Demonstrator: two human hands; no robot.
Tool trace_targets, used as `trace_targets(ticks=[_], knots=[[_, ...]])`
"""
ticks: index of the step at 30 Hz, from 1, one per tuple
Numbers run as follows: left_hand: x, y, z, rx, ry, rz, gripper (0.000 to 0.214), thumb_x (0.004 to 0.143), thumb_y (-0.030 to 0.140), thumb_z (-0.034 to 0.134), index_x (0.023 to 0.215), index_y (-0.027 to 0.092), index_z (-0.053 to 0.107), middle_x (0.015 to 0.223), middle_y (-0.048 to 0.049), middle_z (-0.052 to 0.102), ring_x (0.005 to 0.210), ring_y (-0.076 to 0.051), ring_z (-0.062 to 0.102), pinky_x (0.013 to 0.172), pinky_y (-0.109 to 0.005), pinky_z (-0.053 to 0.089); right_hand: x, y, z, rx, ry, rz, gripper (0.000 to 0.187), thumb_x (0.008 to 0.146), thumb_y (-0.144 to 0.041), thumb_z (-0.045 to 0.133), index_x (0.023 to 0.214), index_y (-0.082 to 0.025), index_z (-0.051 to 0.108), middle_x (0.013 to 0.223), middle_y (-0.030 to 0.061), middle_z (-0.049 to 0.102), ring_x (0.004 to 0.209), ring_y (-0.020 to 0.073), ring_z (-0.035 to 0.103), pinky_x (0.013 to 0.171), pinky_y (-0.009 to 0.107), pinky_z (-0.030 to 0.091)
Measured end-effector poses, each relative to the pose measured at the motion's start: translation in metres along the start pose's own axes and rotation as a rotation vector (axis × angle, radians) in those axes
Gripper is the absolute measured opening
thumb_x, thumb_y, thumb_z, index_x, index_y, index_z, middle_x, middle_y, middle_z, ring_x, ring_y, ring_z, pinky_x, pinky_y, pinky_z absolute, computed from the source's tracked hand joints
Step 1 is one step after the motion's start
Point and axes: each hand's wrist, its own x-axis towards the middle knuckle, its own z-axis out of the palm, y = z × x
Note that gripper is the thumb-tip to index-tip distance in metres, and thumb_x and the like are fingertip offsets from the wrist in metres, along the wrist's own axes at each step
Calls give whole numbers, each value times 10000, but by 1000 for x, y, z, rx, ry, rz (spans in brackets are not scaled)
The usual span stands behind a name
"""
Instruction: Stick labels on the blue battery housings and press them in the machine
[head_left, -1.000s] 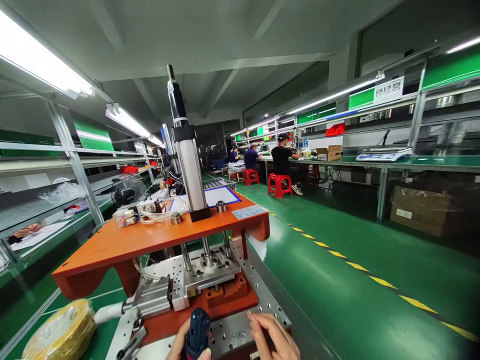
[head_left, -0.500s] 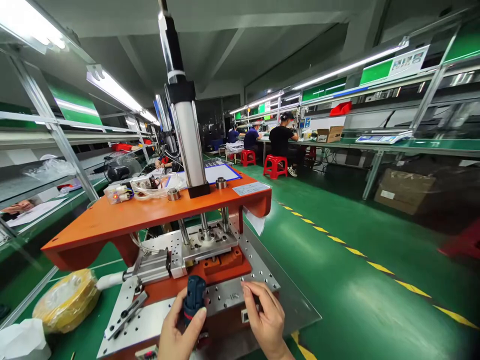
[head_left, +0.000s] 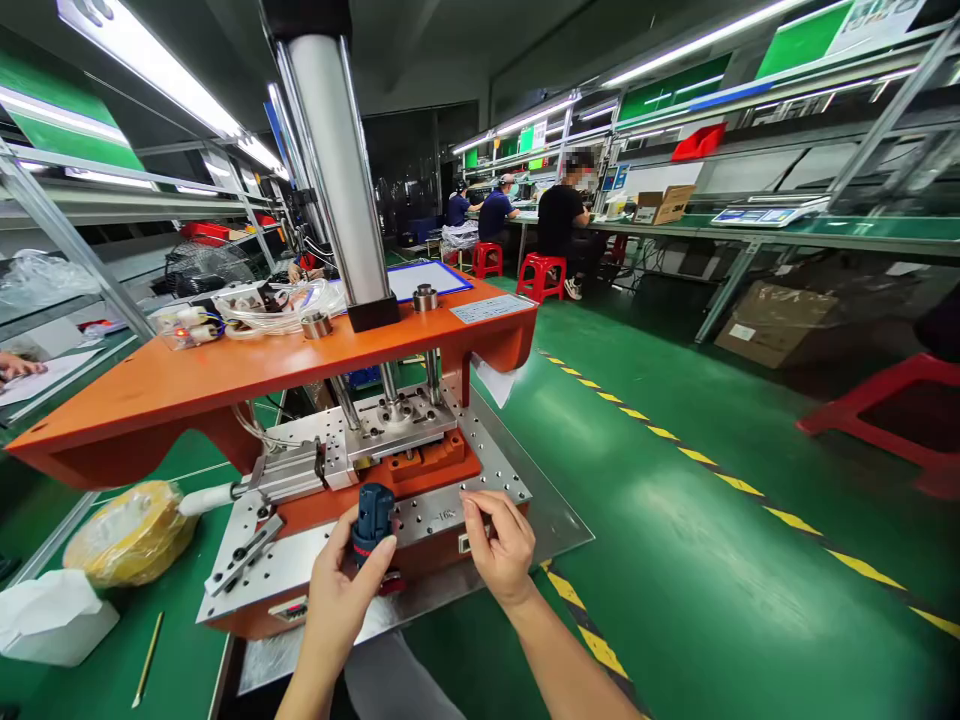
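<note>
In the head view my left hand [head_left: 337, 575] is wrapped round a dark blue power tool battery [head_left: 373, 515] with red lettering low on its side. The battery is upright, with its narrower end on top. My right hand [head_left: 499, 545] is to the right of it, thumb and fingertips pinched together; anything between them is too small or hidden to make out. Both hands are in front of an orange and steel press [head_left: 442, 515]. Its steel plate has many holes, and an orange fixture block [head_left: 427, 460] sits beneath the ram plate.
On the green bench at left are a yellow tape roll [head_left: 131, 535], a white paper bundle [head_left: 56, 615] and a thin brush-like stick [head_left: 148, 660]. A red stool [head_left: 892, 415] stands at right. People sit working along the far bench [head_left: 795, 230].
The camera has tilted down, so the press and both hands sit higher in the picture and more of my forearms shows. The battery stays in my left hand; my right hand stays pinched.
</note>
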Motion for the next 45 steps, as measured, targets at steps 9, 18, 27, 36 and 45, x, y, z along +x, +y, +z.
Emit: trace_targets(ticks=[9,18,27,36,45], knots=[[1,-3,-2,22,-2,-14,499,749,536,776,1107,204,677,1015,-68,767,969,-254,695,897,-330,525,5,-3,-2,4,4,-15,214,919,-34,577,1011,-201,674,842,55,724,766,181,694,697,317,587],[1,-5,-2,27,-18,-29,546,750,562,767,1150,204,669,1049,-80,773,1013,-268,698,902,-341,534,2,-3,-3,21,-11,5,211,924,-40,573,1006,-206,674,845,53,721,765,187,689,698,320,575],[10,2,-10,149,-167,-16,550,698,551,813,1115,213,693,1057,-74,738,979,-269,683,868,-360,551,109,20,12,-214,-661,-79,302,894,-170,663,1192,-203,700,1214,127,675,1186,307,578,1006,455,494],[39,31,-20,530,-287,411,405,828,427,732,1195,259,706,1183,-99,680,1135,-286,656,992,-416,533,158,47,52,-82,-965,-52,329,675,-195,880,962,-165,721,971,76,736,953,259,676,879,377,534],[119,54,27,940,-411,497,440,881,227,595,1320,219,625,1252,-122,718,1131,-304,694,988,-416,536,81,44,-32,23,-206,126,327,921,-204,628,1247,-224,616,1228,108,659,1155,248,634,1036,428,511]])
